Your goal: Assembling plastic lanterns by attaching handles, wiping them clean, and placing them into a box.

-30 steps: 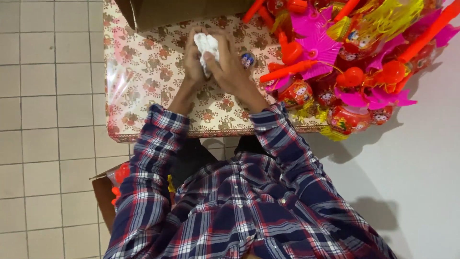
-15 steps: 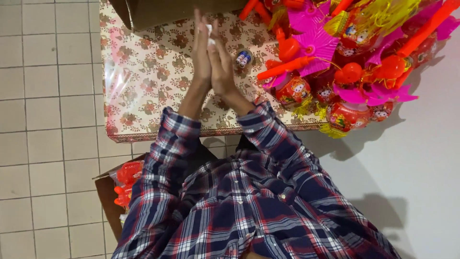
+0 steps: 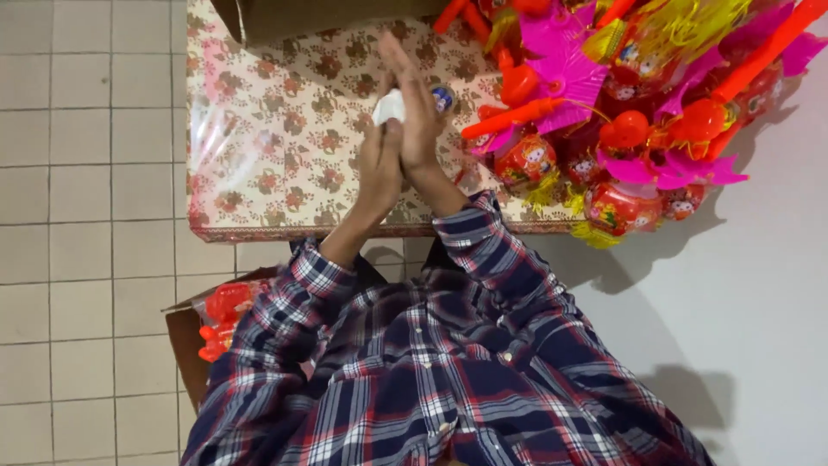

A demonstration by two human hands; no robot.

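My two hands are pressed palm to palm above a table covered in a floral cloth (image 3: 276, 147). My right hand (image 3: 417, 103) is stretched flat with its fingers pointing away from me. My left hand (image 3: 379, 168) lies against it, a little lower. A small white soft piece (image 3: 388, 105) is squeezed between the palms, and only its top edge shows. Just right of the fingers lies a small blue and white object (image 3: 444, 95).
A heap of red, pink and yellow toy lanterns (image 3: 621, 112) fills the table's right side. A brown cardboard box (image 3: 319, 17) stands at the far edge. Below the table on the left, an open carton holds red packed items (image 3: 226, 315). The floor is pale tile (image 3: 86, 173).
My hands went from holding the white piece with curled fingers low over the cloth to standing flat against each other. The right hand has slid further forward than the left.
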